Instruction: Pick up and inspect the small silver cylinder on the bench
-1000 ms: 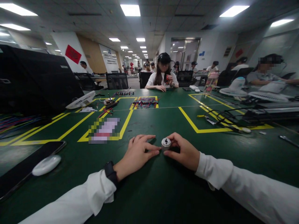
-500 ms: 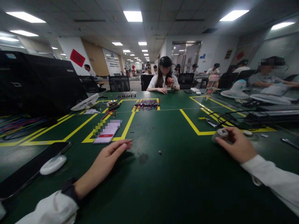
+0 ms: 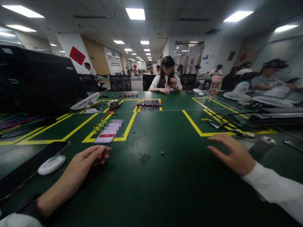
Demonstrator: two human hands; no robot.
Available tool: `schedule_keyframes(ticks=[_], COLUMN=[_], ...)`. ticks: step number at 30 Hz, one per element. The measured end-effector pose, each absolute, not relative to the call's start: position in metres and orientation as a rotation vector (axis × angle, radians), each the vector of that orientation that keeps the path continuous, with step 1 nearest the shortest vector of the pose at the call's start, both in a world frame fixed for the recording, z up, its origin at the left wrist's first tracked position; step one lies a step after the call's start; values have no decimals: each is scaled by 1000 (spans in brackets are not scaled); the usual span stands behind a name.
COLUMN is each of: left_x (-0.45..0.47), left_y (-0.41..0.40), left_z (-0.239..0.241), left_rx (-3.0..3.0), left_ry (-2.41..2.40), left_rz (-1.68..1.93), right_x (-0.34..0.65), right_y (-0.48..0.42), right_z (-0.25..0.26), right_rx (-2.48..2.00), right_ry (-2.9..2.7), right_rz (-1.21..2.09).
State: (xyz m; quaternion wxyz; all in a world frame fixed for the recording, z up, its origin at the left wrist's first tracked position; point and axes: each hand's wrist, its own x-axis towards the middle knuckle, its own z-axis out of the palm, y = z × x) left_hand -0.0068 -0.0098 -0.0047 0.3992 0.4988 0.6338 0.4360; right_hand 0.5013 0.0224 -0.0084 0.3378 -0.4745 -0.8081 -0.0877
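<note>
Right hand, grip spread, empty, beside a metal cylinder seemingly parked toward the worktop's right edge; left hand half-curled, contents hidden.

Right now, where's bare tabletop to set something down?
Between left hand and right hand, this side of the small grey ring; also beyond it, between the yellow tape outlines. Crowded: right, by the metal cylinder and black cables; left, by the black phone.
</note>
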Motion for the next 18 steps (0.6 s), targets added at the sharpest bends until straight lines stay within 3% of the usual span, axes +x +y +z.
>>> schedule_keyframes(ticks=[4, 11, 18], left_x=[-10, -16, -8], left_y=[-10, -14, -15], left_z=[-5, -7, 0], left_rx=[1249, 1206, 1257], left_ry=[1581, 1551, 1612], left_rz=[1114, 1130, 1096], right_x=[388, 349, 510], right_y=[31, 42, 34], right_z=[-8, -1, 16], right_rx=[-1144, -1153, -1414], right_ry=[-2281, -2297, -1929], right_rz=[376, 420, -509])
